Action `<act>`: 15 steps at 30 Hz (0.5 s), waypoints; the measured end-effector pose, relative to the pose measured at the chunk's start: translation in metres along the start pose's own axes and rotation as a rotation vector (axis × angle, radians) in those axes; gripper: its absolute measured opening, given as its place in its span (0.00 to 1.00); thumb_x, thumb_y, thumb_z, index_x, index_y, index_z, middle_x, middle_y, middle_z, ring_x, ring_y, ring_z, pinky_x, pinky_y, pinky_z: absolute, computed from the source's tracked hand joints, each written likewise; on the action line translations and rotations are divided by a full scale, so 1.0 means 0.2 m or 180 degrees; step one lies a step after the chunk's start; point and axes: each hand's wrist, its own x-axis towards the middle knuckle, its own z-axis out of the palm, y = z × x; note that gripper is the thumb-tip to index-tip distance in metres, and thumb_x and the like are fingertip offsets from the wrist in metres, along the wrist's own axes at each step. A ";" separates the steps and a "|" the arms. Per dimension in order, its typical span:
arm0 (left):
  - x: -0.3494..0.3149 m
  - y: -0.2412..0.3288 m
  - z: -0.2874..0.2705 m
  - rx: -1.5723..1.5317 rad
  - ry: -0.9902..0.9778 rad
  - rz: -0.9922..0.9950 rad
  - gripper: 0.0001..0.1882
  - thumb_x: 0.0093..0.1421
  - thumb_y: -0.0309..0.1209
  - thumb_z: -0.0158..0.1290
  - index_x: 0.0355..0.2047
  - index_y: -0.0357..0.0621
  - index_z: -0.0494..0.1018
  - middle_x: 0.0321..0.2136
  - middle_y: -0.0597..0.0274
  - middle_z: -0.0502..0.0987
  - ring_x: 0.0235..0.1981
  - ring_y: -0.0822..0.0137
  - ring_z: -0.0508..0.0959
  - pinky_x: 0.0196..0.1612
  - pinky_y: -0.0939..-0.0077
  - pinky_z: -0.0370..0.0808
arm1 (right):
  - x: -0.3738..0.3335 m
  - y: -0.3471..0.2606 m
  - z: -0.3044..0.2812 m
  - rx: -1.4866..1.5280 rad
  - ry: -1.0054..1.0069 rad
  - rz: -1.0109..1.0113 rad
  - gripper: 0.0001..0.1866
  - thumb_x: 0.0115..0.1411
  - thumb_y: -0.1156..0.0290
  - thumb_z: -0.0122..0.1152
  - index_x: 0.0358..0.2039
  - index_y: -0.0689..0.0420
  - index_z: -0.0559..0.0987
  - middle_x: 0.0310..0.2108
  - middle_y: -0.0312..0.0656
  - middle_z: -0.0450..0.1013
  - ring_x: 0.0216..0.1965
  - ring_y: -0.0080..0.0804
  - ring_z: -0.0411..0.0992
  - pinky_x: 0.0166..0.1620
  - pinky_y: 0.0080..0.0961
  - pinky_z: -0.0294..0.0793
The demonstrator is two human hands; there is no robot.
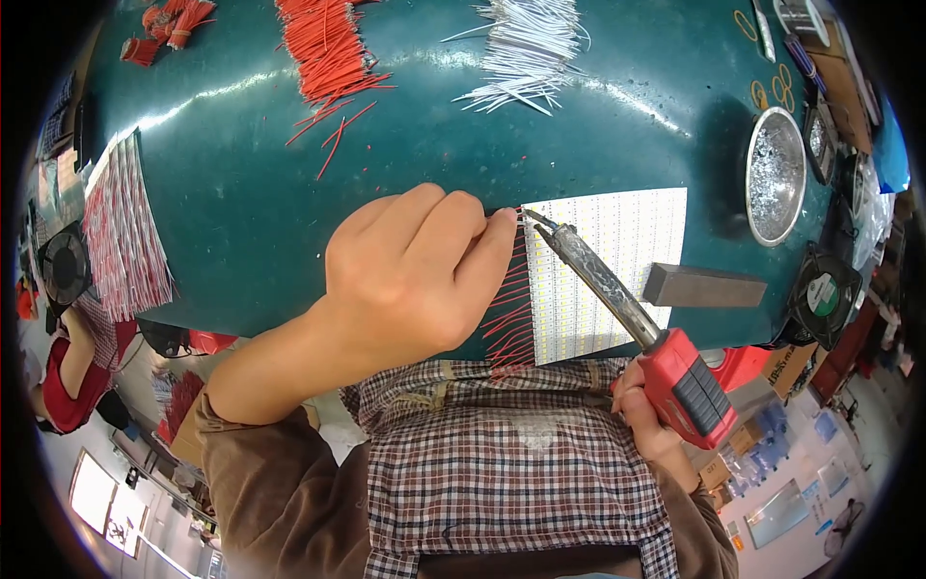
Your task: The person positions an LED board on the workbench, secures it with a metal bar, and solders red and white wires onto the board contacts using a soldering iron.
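My left hand is closed in a pinch at the far left corner of a white LED strip panel. A thin wire seems to be between its fingertips, mostly hidden by them. Red wires stick out in a row from the panel's left edge. My right hand grips a soldering iron with a red and black body. Its long metal barrel slants up and left, and the tip is at the panel's corner, right beside my left fingertips. Whether the tip touches the wire is too small to tell.
Loose red wires and white wires lie in piles at the back. A metal bowl, a grey block and a black fan are at right. A wired panel lies at left, near another person's arm.
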 end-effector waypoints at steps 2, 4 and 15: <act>0.00 0.01 -0.01 0.0039 -0.0018 -0.0005 0.17 0.45 0.22 0.65 0.39 0.39 0.86 0.23 0.68 0.72 0.20 0.71 0.70 0.19 0.76 0.62 | 0.00 0.00 0.00 0.0011 -0.0010 0.0034 0.12 0.57 0.72 0.70 0.41 0.63 0.84 0.37 0.51 0.82 0.34 0.48 0.82 0.39 0.36 0.82; 0.00 0.01 -0.01 0.0077 -0.0031 -0.0007 0.18 0.44 0.23 0.65 0.40 0.39 0.86 0.23 0.68 0.72 0.20 0.71 0.70 0.19 0.76 0.63 | 0.00 -0.01 0.00 0.0012 -0.0010 0.0062 0.12 0.57 0.72 0.70 0.41 0.63 0.84 0.37 0.51 0.82 0.34 0.47 0.82 0.39 0.36 0.81; -0.01 0.03 -0.01 0.0196 -0.0027 -0.0017 0.17 0.45 0.24 0.64 0.39 0.39 0.86 0.25 0.68 0.73 0.21 0.70 0.71 0.19 0.75 0.64 | 0.00 -0.05 -0.01 0.0057 -0.0058 0.0128 0.08 0.60 0.69 0.69 0.36 0.61 0.84 0.28 0.41 0.78 0.29 0.37 0.79 0.34 0.32 0.77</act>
